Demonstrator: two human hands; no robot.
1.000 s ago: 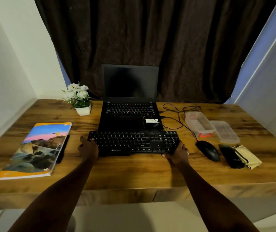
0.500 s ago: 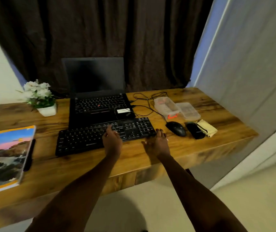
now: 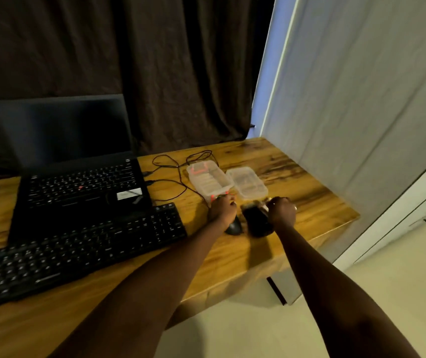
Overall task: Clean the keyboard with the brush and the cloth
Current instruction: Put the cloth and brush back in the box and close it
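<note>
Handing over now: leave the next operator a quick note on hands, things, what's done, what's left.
Left hand: over the mouse, by the clear box's near end; grip unclear.
Right hand: at the black tool, likely the brush; grip unclear; cloth not clearly seen.
Keyboard: on the desk, neither hand on it.
Done: nothing that shows.
Left: take brush, sweep keys, wipe with cloth.

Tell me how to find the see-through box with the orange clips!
Start at the wooden desk and look right of the open black laptop. The clear plastic box sits just beyond the left hand. Unlike the flat clear lid beside it on the right, it is deeper and has orange clips.
</note>
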